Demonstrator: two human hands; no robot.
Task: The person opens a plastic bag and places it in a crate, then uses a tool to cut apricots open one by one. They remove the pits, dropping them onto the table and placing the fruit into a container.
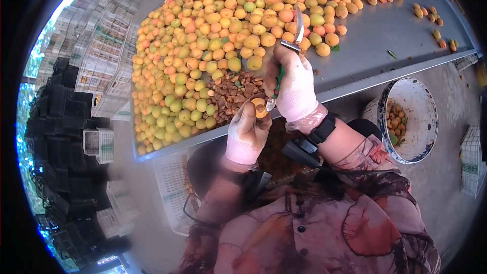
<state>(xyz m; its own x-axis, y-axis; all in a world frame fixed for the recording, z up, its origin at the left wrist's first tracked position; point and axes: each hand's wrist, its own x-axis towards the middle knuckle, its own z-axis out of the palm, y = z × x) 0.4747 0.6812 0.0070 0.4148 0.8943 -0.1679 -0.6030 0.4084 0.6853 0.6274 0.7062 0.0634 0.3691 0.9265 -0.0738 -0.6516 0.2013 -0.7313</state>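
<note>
My left hand [247,133], in a pale glove, is closed around a cut apricot [260,108] at the table's near edge, its cut face showing a brown centre. My right hand [294,83], gloved too, grips a knife [299,28] whose curved blade points up and away. A green handle shows between the fingers. Below that fist a shiny metal tip [271,104] sticks out close beside the apricot; whether it belongs to the knife I cannot tell. Just beyond my left hand lies a heap of brown apricot pits [237,94]. Whole yellow, orange and green apricots [203,35] are piled past it.
The metal table [365,63] has a raised near rim. On the floor at right stands a white bucket [427,142] with apricots inside. Under the table's left part is a white crate [175,193]. Stacked black crates [66,157] and pale crates [104,45] line the left side.
</note>
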